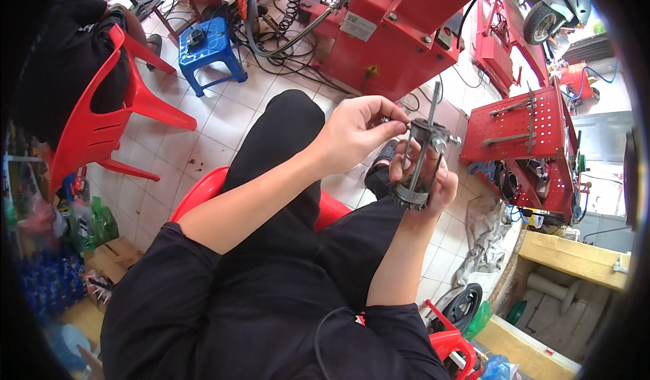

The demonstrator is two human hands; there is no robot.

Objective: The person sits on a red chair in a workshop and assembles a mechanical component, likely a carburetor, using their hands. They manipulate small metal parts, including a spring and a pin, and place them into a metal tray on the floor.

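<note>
I hold a dark cylindrical metal part point(425, 136) upright above my right thigh. It has a toothed ring at its lower end, long thin rods along its side, and a slim rod rising from its top. My right hand point(443, 189) is closed around it from below and behind, with fingers and thumb on both sides. My left hand point(362, 133) is closed in a pinch at the upper left edge of the part. What lies between its thumb and forefinger is too small to make out.
A blue stool point(206, 48) with a small dark object on it stands ahead left, near a red chair point(125, 109) with a seated person. Red machinery point(386, 48) with hoses stands ahead. A perforated red bench point(511, 126) is right, near a grey cloth point(484, 234) on the tiles.
</note>
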